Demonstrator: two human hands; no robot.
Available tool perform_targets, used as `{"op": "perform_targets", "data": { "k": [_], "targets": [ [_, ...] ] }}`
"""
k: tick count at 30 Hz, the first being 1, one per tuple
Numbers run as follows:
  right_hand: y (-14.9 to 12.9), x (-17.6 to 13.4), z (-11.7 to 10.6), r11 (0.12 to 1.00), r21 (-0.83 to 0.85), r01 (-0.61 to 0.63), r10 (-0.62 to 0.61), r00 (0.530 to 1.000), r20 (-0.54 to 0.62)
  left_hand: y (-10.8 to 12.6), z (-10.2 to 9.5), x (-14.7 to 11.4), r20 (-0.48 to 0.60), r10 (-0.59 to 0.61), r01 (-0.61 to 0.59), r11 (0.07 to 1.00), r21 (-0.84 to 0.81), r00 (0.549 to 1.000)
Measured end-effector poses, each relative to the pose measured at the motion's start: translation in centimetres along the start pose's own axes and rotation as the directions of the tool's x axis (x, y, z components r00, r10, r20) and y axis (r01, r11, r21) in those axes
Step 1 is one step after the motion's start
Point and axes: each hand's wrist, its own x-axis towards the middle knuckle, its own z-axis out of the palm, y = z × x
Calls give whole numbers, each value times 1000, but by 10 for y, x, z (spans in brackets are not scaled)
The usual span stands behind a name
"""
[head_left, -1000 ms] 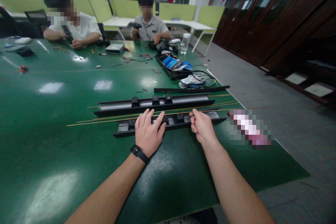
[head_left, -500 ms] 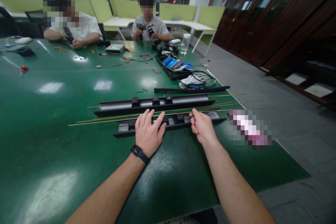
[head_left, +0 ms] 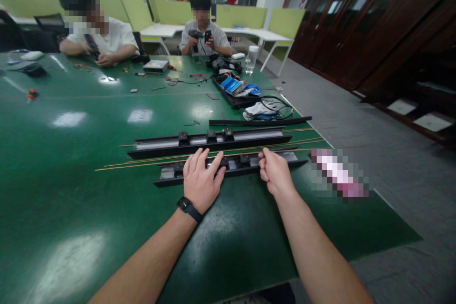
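My left hand (head_left: pixel 203 178), a dark watch on its wrist, lies with fingers stretched out over the near black channel (head_left: pixel 171 181) and the dark blocks in it. To its right, my right hand (head_left: pixel 273 170) is closed in a pinch on a thin brass-coloured rod (head_left: pixel 123 167). That rod runs lengthwise above the near channel and passes by my left fingertips; whether they touch it I cannot tell. Small black blocks (head_left: pixel 243 160) sit inside the near channel. Just beyond lies a second black channel (head_left: pixel 156 151) with three black blocks along it. More thin rods (head_left: pixel 302 143) lie between the channels.
Behind the channels are a black strip (head_left: pixel 260 121), a work glove (head_left: pixel 265 109) and a black tray (head_left: pixel 237 100) of items. A pixelated pink object (head_left: pixel 337 173) lies near the right table edge. Two people sit across the green table (head_left: pixel 89 142), each handling a dark object.
The rod in my right hand has shifted slightly to the right. My hands stay almost where they were. The person opposite in the middle has raised the dark objects a little.
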Motion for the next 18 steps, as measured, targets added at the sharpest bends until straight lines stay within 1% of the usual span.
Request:
{"op": "perform_targets", "data": {
  "k": [6,14,18],
  "targets": [
    [-1,-1,1,999,-37,-15,17,999,37,0,0,0,-7,4,-4,1000,-4,1000],
    [-1,-1,2,1000,9,4,-4,1000,-6,0,-1,0,6,10,-10,1000,8,1000],
    [-2,-2,1,1000,-3,-9,9,1000,-1,0,-1,0,6,5,-5,1000,9,1000]
  ]
}}
